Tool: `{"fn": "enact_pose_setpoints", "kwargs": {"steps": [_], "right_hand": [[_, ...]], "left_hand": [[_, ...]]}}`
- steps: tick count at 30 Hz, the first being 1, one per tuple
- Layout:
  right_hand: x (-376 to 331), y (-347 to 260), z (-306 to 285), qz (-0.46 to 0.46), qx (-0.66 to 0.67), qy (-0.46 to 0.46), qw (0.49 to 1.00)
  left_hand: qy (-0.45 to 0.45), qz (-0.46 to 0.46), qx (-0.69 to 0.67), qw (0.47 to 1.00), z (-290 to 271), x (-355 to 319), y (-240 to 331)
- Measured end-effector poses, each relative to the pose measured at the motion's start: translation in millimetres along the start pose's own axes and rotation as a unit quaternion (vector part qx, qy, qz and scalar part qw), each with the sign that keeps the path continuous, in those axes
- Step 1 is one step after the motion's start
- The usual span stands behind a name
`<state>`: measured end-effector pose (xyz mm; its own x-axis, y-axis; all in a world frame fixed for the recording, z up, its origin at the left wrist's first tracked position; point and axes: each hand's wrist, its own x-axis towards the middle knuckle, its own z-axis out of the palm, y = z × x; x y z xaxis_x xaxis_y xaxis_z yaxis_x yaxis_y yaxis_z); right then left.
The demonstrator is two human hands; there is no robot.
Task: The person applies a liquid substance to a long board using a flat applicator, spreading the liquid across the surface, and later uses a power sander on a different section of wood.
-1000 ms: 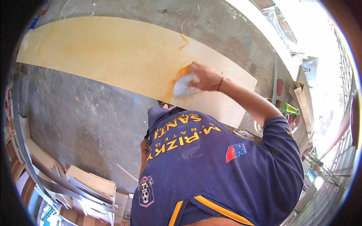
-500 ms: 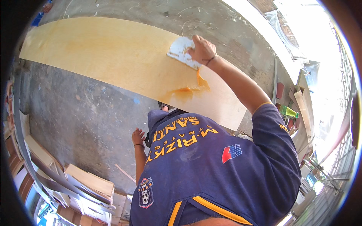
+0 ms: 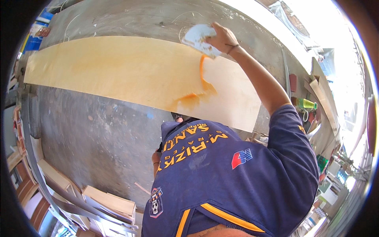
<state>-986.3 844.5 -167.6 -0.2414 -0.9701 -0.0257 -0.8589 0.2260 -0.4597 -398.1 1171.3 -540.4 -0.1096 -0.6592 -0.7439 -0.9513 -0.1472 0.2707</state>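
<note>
My right hand is closed on a whitish flat spreader with smeared, worn edges. The spreader is at the far edge of a long pale board, its upper part reaching past that edge. Yellowish coating covers the board's left and middle; the right end is bare. A thin ridge of orange paste runs down from near the spreader. It joins a thicker orange smear by the near edge. Of my left hand, only a part by the wrist shows beside my shirt; its fingers are hidden.
Under the board lies a grey, speckled concrete floor. Wooden panels are stacked at the lower left. At the right are a green bottle and leaning boards. Something blue stands at the far left.
My right hand has moved the spreader away from me to the board's far edge, and the orange ridge now stretches farther that way. My left hand has drawn in behind my shirt.
</note>
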Motion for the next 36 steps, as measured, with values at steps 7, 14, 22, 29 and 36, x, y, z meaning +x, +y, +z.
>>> {"fn": "enact_pose_setpoints", "kwargs": {"steps": [7, 14, 22, 29, 36], "right_hand": [[-61, 71, 52, 0.029, 0.015, -0.054, 0.998], [-110, 10, 50, -0.021, -0.052, -0.111, 0.992], [-14, 44, 34, 0.07, -0.113, 0.071, 0.989], [-85, 54, -14, 0.053, -0.086, -0.049, 0.994], [-91, 91, 11, 0.099, -0.126, 0.086, 0.983]], "left_hand": [[0.037, 0.039, -0.108, 0.993, 15, 32, -8], [0.023, -0.214, -0.537, 0.816, -90, 9, 98], [-0.015, -0.121, -0.358, 0.926, -68, 40, 57], [-0.02, -0.017, -0.248, 0.968, -22, 62, 5], [-0.052, 0.013, -0.18, 0.982, -40, 64, 39]]}}
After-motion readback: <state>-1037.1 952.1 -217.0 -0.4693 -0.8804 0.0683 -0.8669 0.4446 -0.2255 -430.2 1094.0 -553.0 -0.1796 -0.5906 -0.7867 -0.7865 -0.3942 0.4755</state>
